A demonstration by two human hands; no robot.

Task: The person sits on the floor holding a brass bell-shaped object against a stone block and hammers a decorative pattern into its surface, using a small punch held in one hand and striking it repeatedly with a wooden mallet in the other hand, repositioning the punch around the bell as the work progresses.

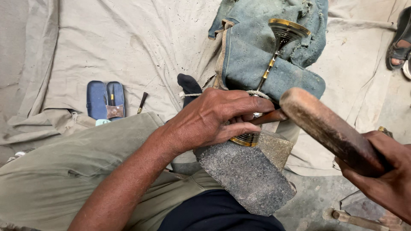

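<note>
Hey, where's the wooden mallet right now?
In the head view the wooden mallet is on the right, gripped by the right hand, its head just above the stone block.

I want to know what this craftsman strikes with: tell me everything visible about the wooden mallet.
The wooden mallet is a thick, rounded club of worn reddish-brown wood with a paler, blunt end. The right hand grips its lower part at the frame's right edge. It slants up-left, its blunt end close above the thin tool held by the left hand.
</note>
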